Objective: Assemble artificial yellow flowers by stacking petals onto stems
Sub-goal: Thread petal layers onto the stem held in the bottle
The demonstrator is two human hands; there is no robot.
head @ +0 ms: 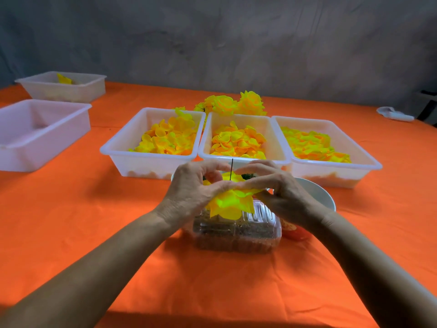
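Three white trays stand side by side on the orange-covered bench [94, 233], each holding loose yellow petals: the left tray [123, 147], the middle tray [208, 138] and the right tray [369, 159]. Two more white trays sit at far left, the nearer tray [71, 129] with no petals visible, the farther tray [78, 91] holding one yellow piece. Finished yellow flowers [236, 104], at least three, lie behind the middle tray. A clear plastic box [236, 235] of brownish material sits under the hands, with a white bowl [319, 192] just beside it on the right. The left hand [189, 192] and right hand [281, 190], fingers curled, together pinch the yellow flower [227, 204] being assembled, held above the box. Its thin dark stem [232, 165] points upward between the fingertips.
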